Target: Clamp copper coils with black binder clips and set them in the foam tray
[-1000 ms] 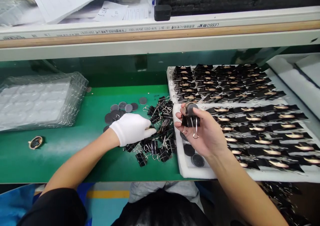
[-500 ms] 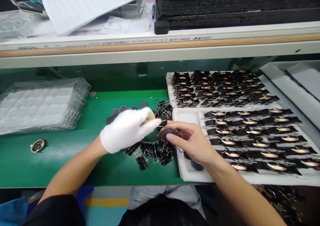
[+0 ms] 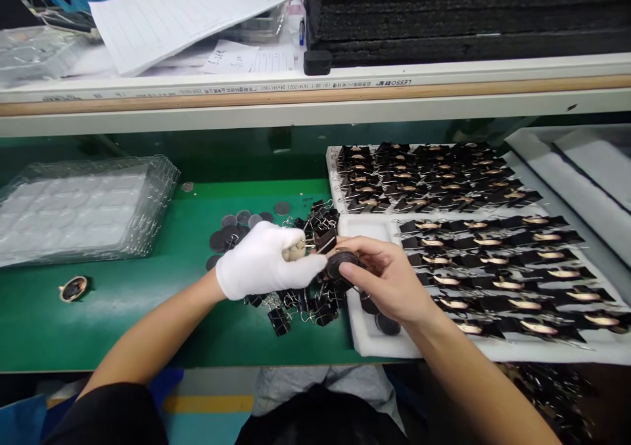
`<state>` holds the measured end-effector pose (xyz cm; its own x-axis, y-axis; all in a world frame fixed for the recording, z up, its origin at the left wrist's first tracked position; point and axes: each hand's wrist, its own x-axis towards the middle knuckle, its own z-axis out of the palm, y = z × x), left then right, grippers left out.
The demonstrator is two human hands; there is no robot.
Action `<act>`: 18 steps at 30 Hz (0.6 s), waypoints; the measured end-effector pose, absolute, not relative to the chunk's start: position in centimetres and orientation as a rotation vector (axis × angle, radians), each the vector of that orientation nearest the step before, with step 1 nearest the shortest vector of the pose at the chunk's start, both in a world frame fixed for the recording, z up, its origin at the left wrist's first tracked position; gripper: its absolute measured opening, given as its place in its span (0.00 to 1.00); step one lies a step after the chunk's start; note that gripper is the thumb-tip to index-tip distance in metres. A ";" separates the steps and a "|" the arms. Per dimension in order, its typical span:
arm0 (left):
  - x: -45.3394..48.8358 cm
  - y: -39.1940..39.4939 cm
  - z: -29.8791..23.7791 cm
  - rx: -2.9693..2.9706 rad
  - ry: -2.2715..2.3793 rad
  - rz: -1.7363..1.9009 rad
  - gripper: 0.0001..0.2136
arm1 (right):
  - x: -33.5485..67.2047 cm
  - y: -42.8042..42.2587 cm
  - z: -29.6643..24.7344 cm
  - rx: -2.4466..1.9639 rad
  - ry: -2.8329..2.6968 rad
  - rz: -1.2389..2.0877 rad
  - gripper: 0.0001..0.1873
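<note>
My left hand [image 3: 266, 262], in a white glove, is closed on the wire handles of a black binder clip [image 3: 325, 240]. The clip's jaw side lies close to a round black disc-shaped part [image 3: 341, 261]; whether it grips the rim I cannot tell. My bare right hand [image 3: 387, 275] pinches that round part between thumb and fingers. Beneath both hands lies a pile of loose binder clips [image 3: 279, 320], partly covered by them. Thin dark discs [image 3: 217, 240] are scattered just behind the glove.
White foam trays [image 3: 367, 225] at right hold rows of clamped round parts [image 3: 493, 261]. More black rounds [image 3: 387, 325] sit in the near tray's left end. Stacked clear plastic trays [image 3: 89, 208] and one ring-shaped part [image 3: 73, 289] are at left. A shelf edge [image 3: 246, 110] crosses above.
My left hand has shifted right, bringing the binder clip closer to the round part. My right hand has turned the round part slightly and moved it a little right.
</note>
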<state>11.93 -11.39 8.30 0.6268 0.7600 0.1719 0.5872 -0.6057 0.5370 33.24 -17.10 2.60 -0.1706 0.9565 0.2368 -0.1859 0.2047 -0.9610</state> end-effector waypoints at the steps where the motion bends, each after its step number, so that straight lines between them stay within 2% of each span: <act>1: 11.9 -11.3 8.3 2.405 1.085 0.518 0.22 | 33.6 -17.2 3.0 -0.869 -1.327 1.226 0.07; 9: 12.3 -11.6 7.7 2.288 0.975 0.379 0.21 | 38.0 -17.5 6.1 -1.206 -1.526 0.906 0.11; 13: 12.7 -12.3 6.9 2.268 0.864 0.317 0.21 | 39.6 -16.5 7.4 -1.169 -1.830 0.932 0.07; 18: 12.8 -12.9 6.3 2.335 0.848 0.314 0.20 | 40.5 -15.5 9.4 -1.092 -2.046 0.995 0.07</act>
